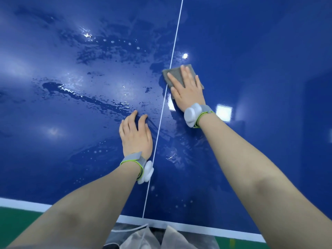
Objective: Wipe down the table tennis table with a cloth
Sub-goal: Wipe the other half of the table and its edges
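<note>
Right hand (187, 90) is pressing the grey cloth (179, 73) flat, fingers straight, just right of the centre line (167, 90). Left hand (136, 135) is bracing open on the wet tabletop (71, 159). Best w/ even pressure, overlapping passes toward the streaks (86, 95).

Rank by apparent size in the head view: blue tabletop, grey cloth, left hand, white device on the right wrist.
1. blue tabletop
2. left hand
3. grey cloth, though the right hand pressing it flat hides much, so its place against the left hand is unsure
4. white device
</note>
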Available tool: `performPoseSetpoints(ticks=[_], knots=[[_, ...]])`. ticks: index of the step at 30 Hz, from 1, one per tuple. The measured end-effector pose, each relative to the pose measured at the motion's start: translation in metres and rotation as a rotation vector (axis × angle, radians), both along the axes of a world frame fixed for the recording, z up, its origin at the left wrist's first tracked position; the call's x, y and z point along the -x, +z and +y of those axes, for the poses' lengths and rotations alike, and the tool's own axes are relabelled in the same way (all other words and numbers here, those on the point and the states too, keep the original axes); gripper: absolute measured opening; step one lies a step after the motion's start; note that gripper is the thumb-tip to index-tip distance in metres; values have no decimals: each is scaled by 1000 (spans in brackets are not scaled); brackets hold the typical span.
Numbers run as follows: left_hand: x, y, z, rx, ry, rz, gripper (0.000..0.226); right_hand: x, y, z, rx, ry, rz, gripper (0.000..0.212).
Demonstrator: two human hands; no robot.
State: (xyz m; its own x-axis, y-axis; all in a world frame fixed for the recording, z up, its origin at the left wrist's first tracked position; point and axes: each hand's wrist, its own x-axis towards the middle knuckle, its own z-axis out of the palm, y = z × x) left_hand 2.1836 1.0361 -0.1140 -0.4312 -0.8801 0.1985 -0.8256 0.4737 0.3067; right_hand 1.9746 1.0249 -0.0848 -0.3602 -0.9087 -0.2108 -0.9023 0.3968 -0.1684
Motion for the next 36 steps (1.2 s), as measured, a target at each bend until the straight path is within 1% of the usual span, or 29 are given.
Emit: performPoseSetpoints(ticks=[2, 4, 5, 8, 11, 13, 14, 15, 18, 19, 21, 23, 26, 27, 29, 31, 33, 36], knots=[[-1, 0, 0, 0, 0, -3, 33, -6, -2, -9, -20, -153, 42, 49], [-3, 1, -2, -6, 12, -8, 33, -18, -5, -15, -31, -209, 74, 50], [-3, 2, -2, -14, 17, -11, 33, -24, -5, -15, -45, -199, 65, 51], [-3, 3, -1, -37, 21, -22, 33, -47, -3, 0, -57, -25, 52, 52], [-1, 5, -1, -79, 25, -10, 33, -65, -5, 29, 33, 192, 15, 50], [-2, 7, 2, -96, 15, 6, 33, -63, -9, 52, 97, 268, 25, 49], [-2, 8, 2, -111, 12, 10, 33, -58, -11, 60, 107, 262, 37, 49], [-2, 8, 0, -133, 14, 11, 34, -53, -10, 65, 88, 209, 18, 48], [-3, 11, 1, -165, 1, 29, 35, -46, -3, 81, 24, -111, -18, 47], [-4, 12, 2, -172, -1, 32, 35, -48, -2, 84, -4, -187, -14, 49], [-5, 11, 0, -182, -3, 42, 37, -57, -2, 85, -54, -249, 19, 51], [-8, 12, 2, -191, -16, 56, 40, -76, -3, 87, -83, -237, 35, 52], [-10, 13, 0, -206, -27, 81, 41, -110, -4, 98, -77, -107, 23, 57], [-11, 14, 1, -217, -32, 88, 38, -119, -5, 105, -54, -53, 16, 59], [-12, 15, -1, -261, -36, 102, 34, -123, -7, 118, 21, 43, 5, 54], [-14, 18, 0, -302, -44, 113, 35, -115, -9, 132, 78, 95, 11, 50], [-18, 21, 3, -343, -52, 130, 36, -105, -7, 143, 65, 28, -33, 52], [-24, 24, 10, -410, -17, 171, 36, -104, -1, 152, -1, -194, -77, 52]])
